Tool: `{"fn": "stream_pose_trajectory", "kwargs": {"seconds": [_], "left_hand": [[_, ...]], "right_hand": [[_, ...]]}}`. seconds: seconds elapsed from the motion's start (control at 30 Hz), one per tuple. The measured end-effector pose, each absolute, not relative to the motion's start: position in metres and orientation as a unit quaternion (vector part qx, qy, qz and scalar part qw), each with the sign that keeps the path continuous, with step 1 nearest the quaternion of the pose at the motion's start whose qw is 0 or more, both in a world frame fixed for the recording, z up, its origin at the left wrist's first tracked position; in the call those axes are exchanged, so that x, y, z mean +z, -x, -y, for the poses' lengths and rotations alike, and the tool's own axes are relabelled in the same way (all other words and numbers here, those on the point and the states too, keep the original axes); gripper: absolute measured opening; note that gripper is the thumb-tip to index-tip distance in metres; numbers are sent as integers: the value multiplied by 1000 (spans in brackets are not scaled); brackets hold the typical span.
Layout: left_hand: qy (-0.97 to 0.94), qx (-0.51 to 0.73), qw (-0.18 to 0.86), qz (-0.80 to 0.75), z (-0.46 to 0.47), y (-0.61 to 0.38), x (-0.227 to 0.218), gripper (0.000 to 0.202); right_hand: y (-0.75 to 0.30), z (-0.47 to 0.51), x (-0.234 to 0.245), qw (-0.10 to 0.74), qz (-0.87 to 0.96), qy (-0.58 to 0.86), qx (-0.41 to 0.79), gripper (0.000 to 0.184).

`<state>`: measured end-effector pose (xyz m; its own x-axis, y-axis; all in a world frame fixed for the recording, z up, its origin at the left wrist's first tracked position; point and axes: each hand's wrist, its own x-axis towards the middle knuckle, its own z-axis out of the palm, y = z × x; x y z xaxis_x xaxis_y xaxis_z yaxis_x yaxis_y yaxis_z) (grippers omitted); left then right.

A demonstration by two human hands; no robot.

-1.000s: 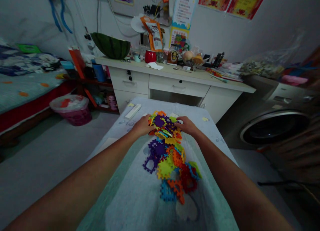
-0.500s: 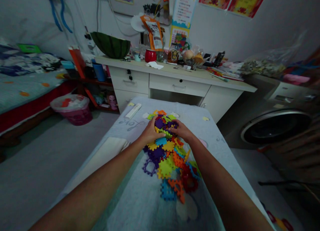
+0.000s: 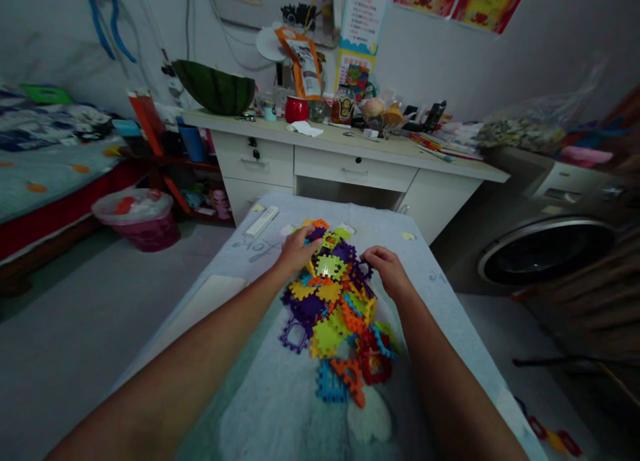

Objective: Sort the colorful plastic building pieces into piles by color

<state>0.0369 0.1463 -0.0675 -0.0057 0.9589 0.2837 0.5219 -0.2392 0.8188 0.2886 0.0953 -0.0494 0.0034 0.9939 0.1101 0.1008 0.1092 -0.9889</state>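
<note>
A heap of colourful plastic interlocking pieces with toothed edges lies along the middle of a cloth-covered table. At the far left side of the heap, my left hand rests with fingers stretched over the pieces and the thumb apart. A lime-green piece lies just right of that thumb. On the heap's right side, my right hand has its fingertips together at the edge of a purple toothed piece. A purple frame-shaped piece and a blue one lie toward me.
A white narrow box lies at the table's far left. Behind stands a white desk bearing a watermelon-patterned bowl, jars and papers. A washing machine is on the right; a pink bin stands on the floor at left.
My right hand has moved right, away from my left hand, to the heap's edge. My left hand has shifted slightly left. Green pieces now show on top between them.
</note>
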Motion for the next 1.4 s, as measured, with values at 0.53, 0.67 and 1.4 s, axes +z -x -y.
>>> {"fn": "stream_pose_trajectory", "kwargs": {"seconds": [0.53,0.67,1.4], "left_hand": [[-708,158,219,-653,-223,-72,-53,72],[-739,169,227,-612,-220,-77,-52,50],[-850,266,173,-420,-28,-29,-21,87]], "right_hand": [[-310,-84,-94,353,689,608,177,41],[-310,-82,-93,339,696,610,167,44],[-300,-54,-42,390,681,505,359,52]]}}
